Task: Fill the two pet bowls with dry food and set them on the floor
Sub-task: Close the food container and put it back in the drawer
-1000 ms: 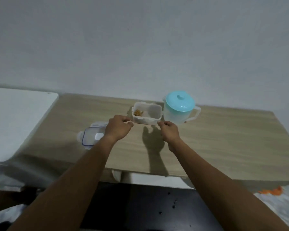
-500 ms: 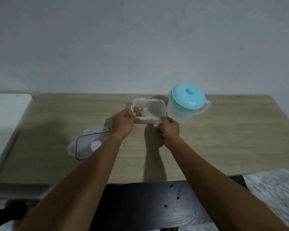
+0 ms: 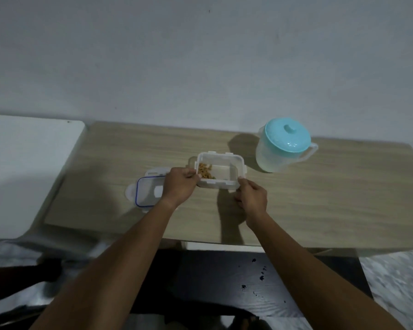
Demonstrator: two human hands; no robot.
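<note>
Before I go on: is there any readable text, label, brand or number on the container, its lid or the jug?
None can be read.
Clear container: no visible print.
Blue-rimmed lid: a pale patch, no legible lettering.
Jug with turquoise lid: plain, no markings visible.

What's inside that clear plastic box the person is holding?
The clear box holds a small heap of brown dry food at its left end; the rest looks bare. The left hand hides its near-left corner.

Tabletop (image 3: 320,198) right open — pitcher (image 3: 281,146) blocks rear.
</note>
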